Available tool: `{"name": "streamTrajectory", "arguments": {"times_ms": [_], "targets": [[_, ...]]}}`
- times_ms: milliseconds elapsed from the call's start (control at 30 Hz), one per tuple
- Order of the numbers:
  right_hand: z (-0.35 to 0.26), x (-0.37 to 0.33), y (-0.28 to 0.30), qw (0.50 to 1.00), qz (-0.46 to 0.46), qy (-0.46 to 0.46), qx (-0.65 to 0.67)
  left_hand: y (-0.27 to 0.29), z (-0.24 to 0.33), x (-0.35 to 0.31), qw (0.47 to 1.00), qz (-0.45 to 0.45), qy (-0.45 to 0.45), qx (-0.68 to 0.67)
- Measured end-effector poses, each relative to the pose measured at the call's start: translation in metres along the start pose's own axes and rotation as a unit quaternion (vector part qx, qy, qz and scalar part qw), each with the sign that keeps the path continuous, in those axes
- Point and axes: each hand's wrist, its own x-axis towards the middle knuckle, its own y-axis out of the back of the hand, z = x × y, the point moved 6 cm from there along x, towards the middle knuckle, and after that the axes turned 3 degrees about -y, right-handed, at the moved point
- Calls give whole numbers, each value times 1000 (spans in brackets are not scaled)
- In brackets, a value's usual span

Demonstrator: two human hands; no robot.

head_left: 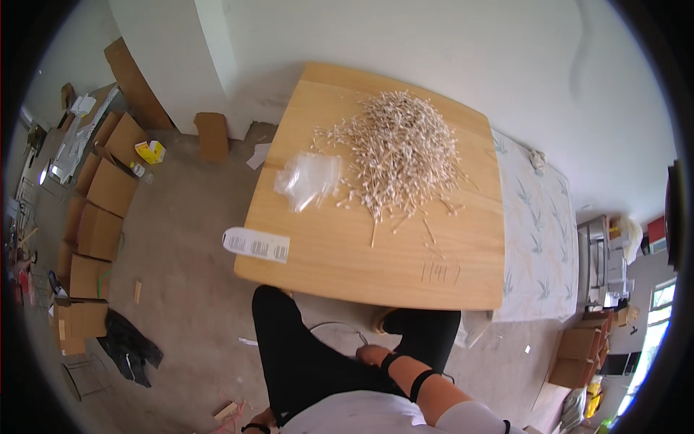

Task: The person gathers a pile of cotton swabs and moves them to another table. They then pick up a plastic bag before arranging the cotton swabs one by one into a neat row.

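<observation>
A large heap of cotton swabs (405,148) covers the far middle and right of the wooden table (347,267), with loose ones scattered along its near side. Left of the heap lie some clear plastic bags (309,181). A white printed card strip (256,244) with a rounded end rests by the table's left edge. Both hands are away from the tabletop. My right hand (370,354) is curled over my lap beside a thin grey cord (336,324); what it holds, if anything, is hidden. Low at my left side, my left hand (264,417) shows only in part, its fingers hidden.
A leaf-patterned covered surface (538,239) adjoins the table's right side. Open cardboard boxes (101,231) line the left, with a black plastic sheet (130,347) on the floor nearby. More cardboard boxes (578,351) stand at the right. A wall rises behind the table.
</observation>
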Motion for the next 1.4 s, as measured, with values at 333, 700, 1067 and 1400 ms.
{"name": "streamTrajectory", "arguments": {"times_ms": [333,700,1067,1400], "targets": [[37,16,-36,993,-52,-38,98,62,69,21,998,25,-19,59],[27,-2,4,979,69,-52,182,59,9,58,980,49,-55,187],[26,-12,10,971,231,62,17,-8,-82,63,970,124,-89,187],[57,92,-15,984,172,35,44,8,-9,60,937,109,-245,223]]}}
